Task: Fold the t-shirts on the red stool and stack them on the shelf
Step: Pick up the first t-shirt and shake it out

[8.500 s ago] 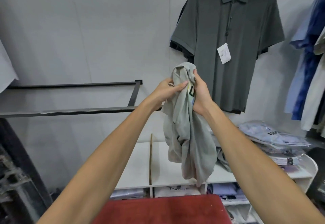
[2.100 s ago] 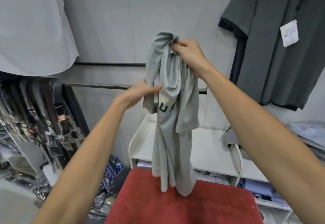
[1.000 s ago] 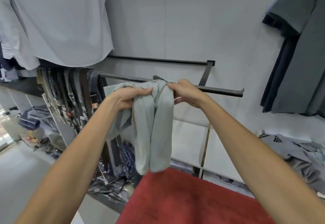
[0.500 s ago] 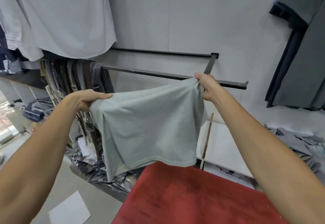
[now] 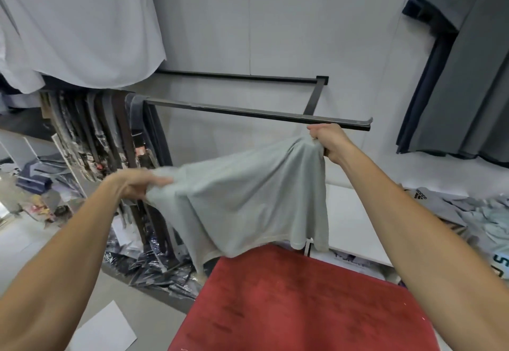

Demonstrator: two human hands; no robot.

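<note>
Grey t-shirt (image 5: 248,193): spread in the air between both hands, above the far edge of the red stool (image 5: 297,301); hem hanging just over it
Left hand (image 5: 135,184): grip holding the shirt's left edge; motion-blurred
Right hand (image 5: 329,141): grip pinching the shirt's right corner, held higher
White shelf (image 5: 355,229): far right, behind the stool; crumpled grey shirts (image 5: 462,207) lying on it

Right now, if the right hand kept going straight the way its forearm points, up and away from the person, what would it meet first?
Most likely the black rail: its end sits just above and beyond the right hand, which grips the grey t-shirt. Depth is unclear, so it might pass under to the wall.
</note>
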